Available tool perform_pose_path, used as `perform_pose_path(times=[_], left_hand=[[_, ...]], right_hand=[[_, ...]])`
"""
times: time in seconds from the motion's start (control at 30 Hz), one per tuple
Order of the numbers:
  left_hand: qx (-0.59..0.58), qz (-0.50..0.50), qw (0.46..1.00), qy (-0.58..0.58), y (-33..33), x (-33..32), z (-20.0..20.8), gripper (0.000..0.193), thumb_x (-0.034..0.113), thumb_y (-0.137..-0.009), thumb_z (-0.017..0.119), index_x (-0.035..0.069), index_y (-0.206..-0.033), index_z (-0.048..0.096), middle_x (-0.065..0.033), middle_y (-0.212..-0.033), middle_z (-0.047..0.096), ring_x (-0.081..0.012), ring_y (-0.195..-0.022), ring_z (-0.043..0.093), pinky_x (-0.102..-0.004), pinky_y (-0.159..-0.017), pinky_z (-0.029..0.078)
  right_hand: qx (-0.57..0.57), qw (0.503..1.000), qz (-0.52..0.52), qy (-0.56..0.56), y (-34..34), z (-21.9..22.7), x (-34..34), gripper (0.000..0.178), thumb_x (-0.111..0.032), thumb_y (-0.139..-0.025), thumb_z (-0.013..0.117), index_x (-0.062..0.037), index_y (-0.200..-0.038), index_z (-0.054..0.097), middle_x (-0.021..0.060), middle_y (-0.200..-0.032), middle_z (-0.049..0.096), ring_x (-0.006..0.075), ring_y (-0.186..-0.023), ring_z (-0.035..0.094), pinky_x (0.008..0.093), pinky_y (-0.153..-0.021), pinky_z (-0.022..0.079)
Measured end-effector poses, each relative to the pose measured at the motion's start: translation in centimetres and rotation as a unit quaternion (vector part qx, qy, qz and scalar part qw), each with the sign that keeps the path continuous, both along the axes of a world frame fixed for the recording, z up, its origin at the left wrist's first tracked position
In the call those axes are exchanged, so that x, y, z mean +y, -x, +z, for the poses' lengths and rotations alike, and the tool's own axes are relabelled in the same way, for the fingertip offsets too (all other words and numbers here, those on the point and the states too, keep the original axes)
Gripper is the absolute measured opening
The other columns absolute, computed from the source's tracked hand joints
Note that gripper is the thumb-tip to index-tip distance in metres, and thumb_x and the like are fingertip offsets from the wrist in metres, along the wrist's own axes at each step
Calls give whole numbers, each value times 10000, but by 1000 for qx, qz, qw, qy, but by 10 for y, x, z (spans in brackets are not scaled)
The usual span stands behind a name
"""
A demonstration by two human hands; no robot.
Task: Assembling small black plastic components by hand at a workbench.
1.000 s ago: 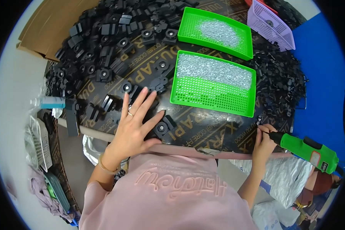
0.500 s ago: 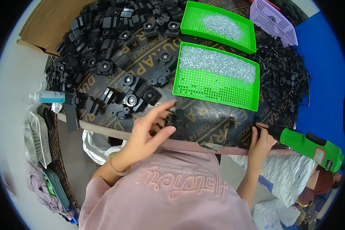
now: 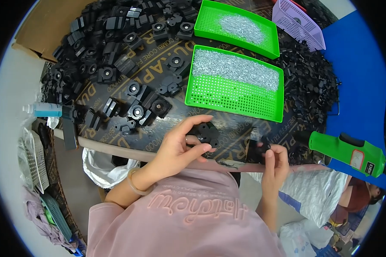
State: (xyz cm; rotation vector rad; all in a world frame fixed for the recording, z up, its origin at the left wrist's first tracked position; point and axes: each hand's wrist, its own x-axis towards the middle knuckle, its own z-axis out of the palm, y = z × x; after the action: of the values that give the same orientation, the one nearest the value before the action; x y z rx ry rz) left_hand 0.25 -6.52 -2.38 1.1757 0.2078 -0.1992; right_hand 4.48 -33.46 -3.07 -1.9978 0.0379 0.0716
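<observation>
Over the near edge of the table, my left hand (image 3: 182, 143) is closed around a black plastic part (image 3: 207, 134) with small holes in its face. To the right of it, my right hand (image 3: 276, 162) has thumb and fingers pinched together at a small dark piece (image 3: 261, 148), whose shape is blurred. A gap separates the two hands. The green electric screwdriver (image 3: 345, 150) lies at the right, its dark tip pointing left, apart from my right hand.
Beyond my hands are two green perforated trays, the nearer tray (image 3: 233, 92) and the farther tray (image 3: 261, 48), both with small silvery screws (image 3: 244, 70). Black assemblies (image 3: 137, 109) are heaped at left, small black pieces (image 3: 309, 77) at right. A purple basket (image 3: 298, 25) stands far right.
My right hand has moved left, away from the screwdriver tip, with the small dark piece. The part in my left hand has turned so its holed face shows. The whole view has shifted slightly.
</observation>
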Motion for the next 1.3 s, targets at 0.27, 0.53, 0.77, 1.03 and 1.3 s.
perform_pose_path(times=[0.27, 0.53, 0.77, 1.03, 1.3], left_hand=[[-89, -92, 972, -196, -7, -4, -3, 602, -47, -876, 677, 37, -1440, 485, -107, -1160, 573, -138, -813, 676, -247, -628, 582], [-106, -116, 966, -206, -3, -5, -4, 667, -29, -873, 681, 35, -1484, 423, -129, -1158, 566, -152, -904, 656, -252, -665, 576], [-29, -16, 999, 27, 0, -8, -8, 655, -82, -788, 731, 29, -1377, 466, -62, -1209, 517, -144, -984, 616, -270, -843, 595], [-268, 5, 803, -532, -8, -2, -4, 635, -73, -572, 762, 48, -1190, 677, -131, -1130, 603, -351, -959, 582, -407, -843, 500], [-302, -107, 838, -442, -2, 13, -5, 625, 46, -654, 821, 54, -1259, 665, -160, -1272, 584, -347, -1085, 580, -413, -928, 502]], right_hand=[[142, 930, 283, -186, -22, 19, 50, 125, -101, -979, 591, 18, -1018, 591, 30, -1048, 498, 88, -912, 489, 212, -798, 399], [155, 917, 323, -174, -34, 6, 38, 154, -136, -965, 581, 14, -998, 592, 22, -1065, 493, 93, -870, 475, 220, -758, 393], [293, 853, 215, -375, -30, 10, 38, 236, -281, -924, 541, -55, -981, 510, 97, -983, 588, 148, -839, 525, 265, -744, 410], [276, 850, 162, -420, -24, -4, 30, 202, -212, -960, 521, -51, -1080, 518, 88, -890, 646, 108, -716, 543, 227, -624, 404], [276, 870, 136, -384, -25, 0, 37, 173, -145, -1017, 553, -29, -1146, 544, 28, -835, 627, 43, -562, 490, 198, -460, 392]])
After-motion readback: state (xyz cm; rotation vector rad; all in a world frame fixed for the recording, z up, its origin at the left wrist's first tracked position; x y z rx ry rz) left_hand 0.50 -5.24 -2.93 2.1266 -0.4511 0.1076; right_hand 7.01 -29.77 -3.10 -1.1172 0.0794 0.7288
